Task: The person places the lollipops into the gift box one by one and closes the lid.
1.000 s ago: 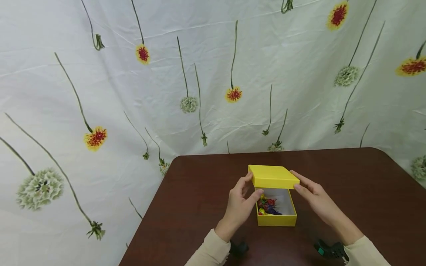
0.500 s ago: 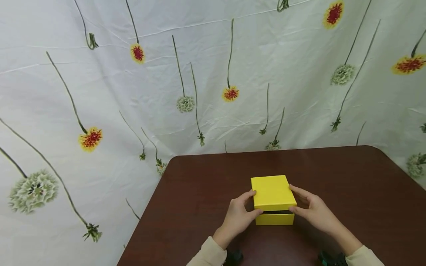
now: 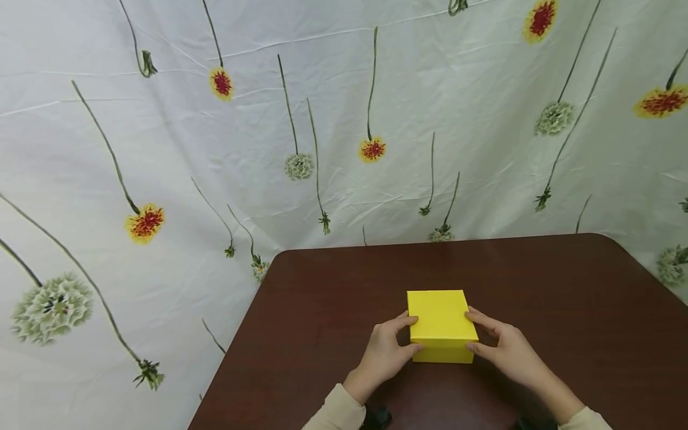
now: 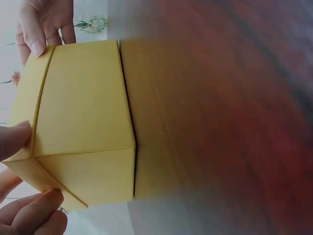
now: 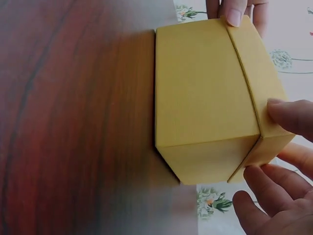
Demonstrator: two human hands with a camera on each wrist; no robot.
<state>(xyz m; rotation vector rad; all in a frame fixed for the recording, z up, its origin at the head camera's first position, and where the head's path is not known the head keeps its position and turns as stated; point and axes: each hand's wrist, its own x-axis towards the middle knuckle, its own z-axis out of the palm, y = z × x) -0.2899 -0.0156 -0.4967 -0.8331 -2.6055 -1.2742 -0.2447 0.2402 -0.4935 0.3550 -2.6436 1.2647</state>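
A yellow box stands on the table with its lid sitting level over the base. A thin seam shows between lid and base in both wrist views. My left hand holds the lid's left side, thumb at the front corner and fingers along the side. Opposite it, my right hand grips the right side the same way, its thumb on the lid's front. Whatever lies inside the box is hidden by the lid.
The dark reddish-brown table has rounded far corners. Behind it hangs a white cloth printed with flowers. A dark wrist-worn device shows beneath the left sleeve.
Both hands have brought the lid down onto the base. Earlier it was raised and tilted, with colourful wrapped pieces visible inside; now it covers them.
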